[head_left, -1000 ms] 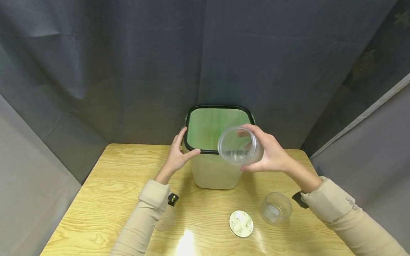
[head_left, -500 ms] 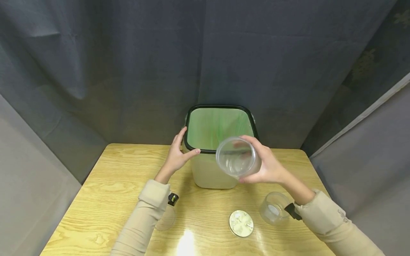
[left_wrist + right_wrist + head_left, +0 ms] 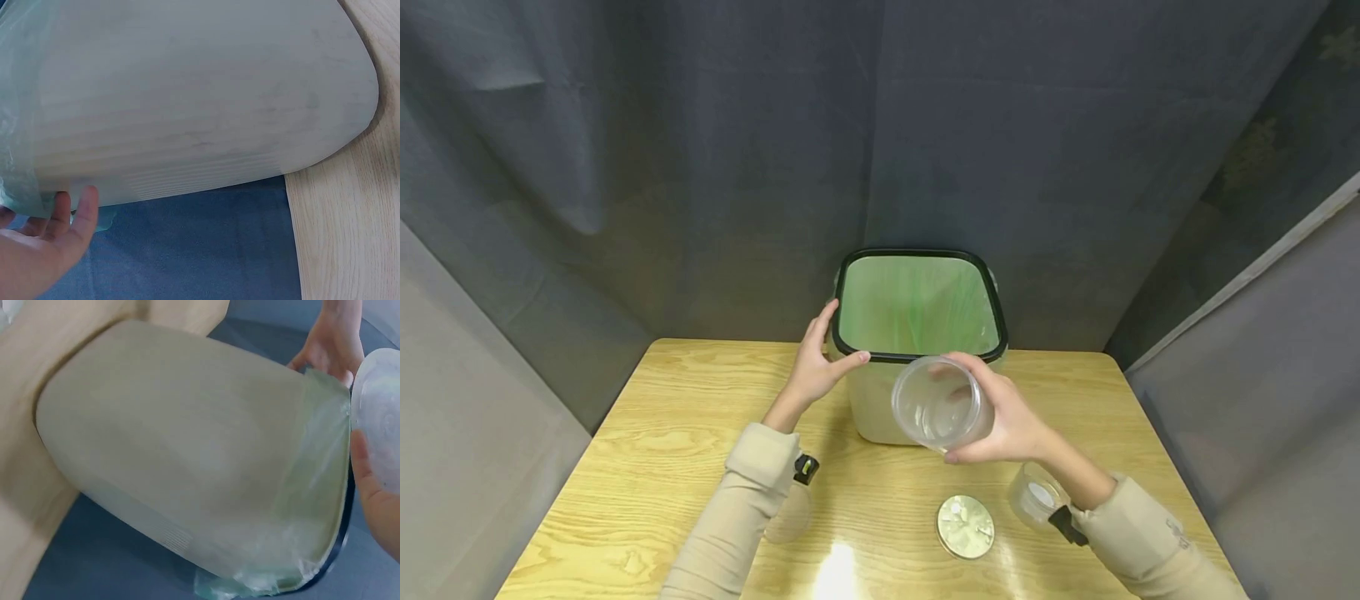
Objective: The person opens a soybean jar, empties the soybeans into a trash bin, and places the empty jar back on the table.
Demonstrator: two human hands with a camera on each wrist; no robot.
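Note:
A pale bin (image 3: 872, 408) with a black rim and green bag liner (image 3: 917, 296) stands near the table's back edge. My left hand (image 3: 811, 367) holds the bin's front-left corner, thumb on the rim and fingers along its left side; in the left wrist view those fingers (image 3: 84, 219) meet the bin wall. In front of the bin, my right hand (image 3: 1011, 421) grips a clear plastic cup (image 3: 934, 404) by its side. The cup is tilted, its mouth facing me, and nothing shows inside. In the right wrist view, the cup (image 3: 381, 419) is partly cut off at the frame edge.
A shiny round lid (image 3: 966, 527) lies on the wooden table (image 3: 685, 417). Right of it is a clear container (image 3: 1030, 500) with something white in it, partly behind the right wrist. A clear disc (image 3: 790, 512) lies by the left sleeve. Dark curtain (image 3: 760, 167) hangs behind.
My right hand has brought the cup from over the bin's front-right rim down toward me and slightly left. The left hand keeps its place on the bin.

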